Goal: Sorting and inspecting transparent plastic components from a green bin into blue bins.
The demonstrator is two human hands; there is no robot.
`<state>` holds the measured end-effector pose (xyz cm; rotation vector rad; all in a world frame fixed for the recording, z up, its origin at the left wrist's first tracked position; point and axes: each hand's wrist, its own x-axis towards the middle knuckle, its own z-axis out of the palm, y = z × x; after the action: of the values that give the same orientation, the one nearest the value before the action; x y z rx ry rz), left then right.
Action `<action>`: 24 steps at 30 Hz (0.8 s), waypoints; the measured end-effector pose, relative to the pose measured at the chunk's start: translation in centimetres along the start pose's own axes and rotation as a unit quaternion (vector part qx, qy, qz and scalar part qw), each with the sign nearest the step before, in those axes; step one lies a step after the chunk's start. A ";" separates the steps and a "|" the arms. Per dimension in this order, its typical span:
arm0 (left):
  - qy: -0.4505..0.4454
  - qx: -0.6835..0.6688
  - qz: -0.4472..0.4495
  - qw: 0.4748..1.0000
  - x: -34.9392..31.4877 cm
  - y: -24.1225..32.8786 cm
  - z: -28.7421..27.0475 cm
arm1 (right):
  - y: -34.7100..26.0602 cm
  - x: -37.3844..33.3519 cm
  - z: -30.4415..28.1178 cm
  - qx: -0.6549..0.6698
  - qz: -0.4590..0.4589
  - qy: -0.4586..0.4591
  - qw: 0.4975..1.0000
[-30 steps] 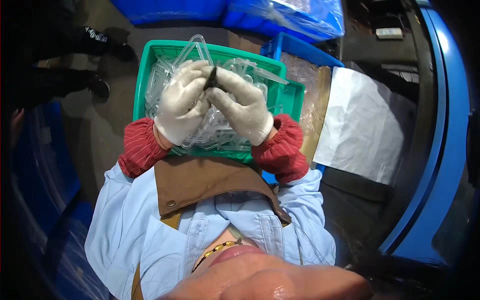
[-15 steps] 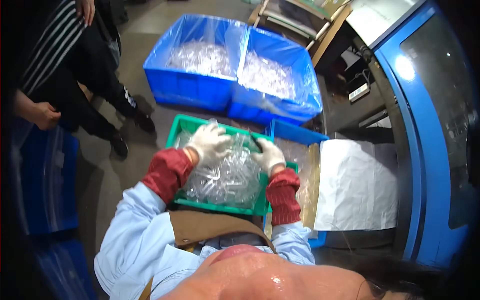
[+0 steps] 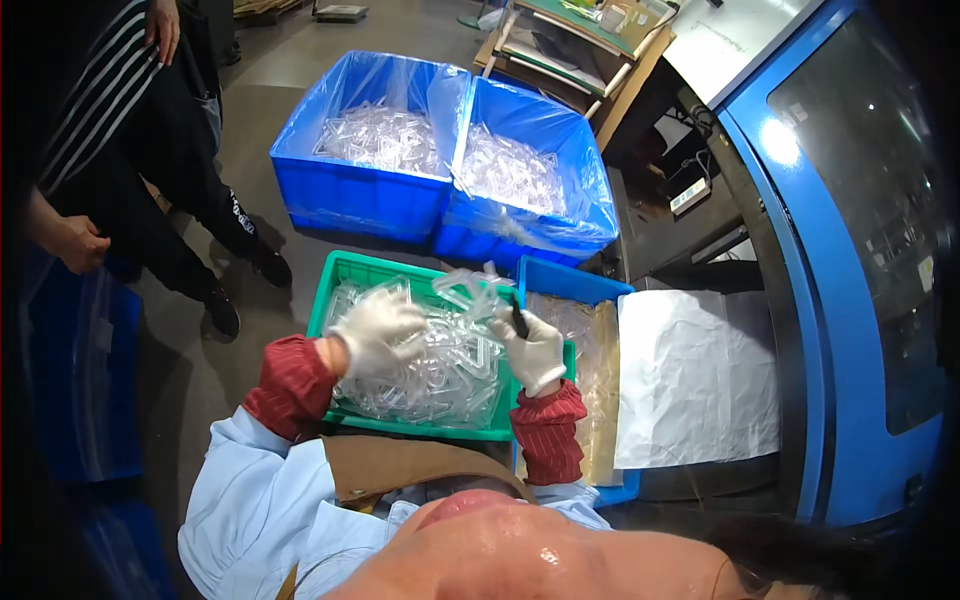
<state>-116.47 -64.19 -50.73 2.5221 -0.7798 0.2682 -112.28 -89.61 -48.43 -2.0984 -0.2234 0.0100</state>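
A green crate (image 3: 420,432) in front of me holds a heap of clear plastic parts (image 3: 450,375). My left hand (image 3: 378,335), in a white glove, rests over the heap's left side with its fingers loosely bent and apart. At the crate's right side my gloved right hand (image 3: 535,352) is closed round a slim black tool (image 3: 519,318); the tool's working end is hard to make out. A branched clear plastic piece (image 3: 470,288) is raised at the fingertips of that hand, above the heap.
Two blue bins (image 3: 360,190) lined with film and filled with clear parts stand beyond the crate. To the right are a blue tray (image 3: 575,282), a white sheet (image 3: 700,380) and a blue machine (image 3: 800,300). A person in dark striped clothes (image 3: 130,150) stands at left.
My left hand has moved left and nearer to me over the heap. The branched clear piece now shows raised at my right hand, which still holds the black tool. The view has shifted slightly.
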 end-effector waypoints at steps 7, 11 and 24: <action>0.118 -0.568 -0.253 0.774 3.2 4.1 -0.4 | -2.7 -0.6 0.2 0.079 -0.003 -0.098 0.992; 0.117 -0.558 -0.385 0.726 2.1 4.0 -0.3 | -1.6 -0.9 0.4 0.252 0.137 -0.173 0.942; 0.082 -0.123 -0.103 0.984 2.7 1.2 1.9 | 0.0 -1.6 -0.8 0.190 0.164 -0.146 0.957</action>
<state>-114.85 -67.33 -51.07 2.2896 -0.4541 0.2861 -113.81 -90.54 -48.20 -1.7194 -0.0400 0.5244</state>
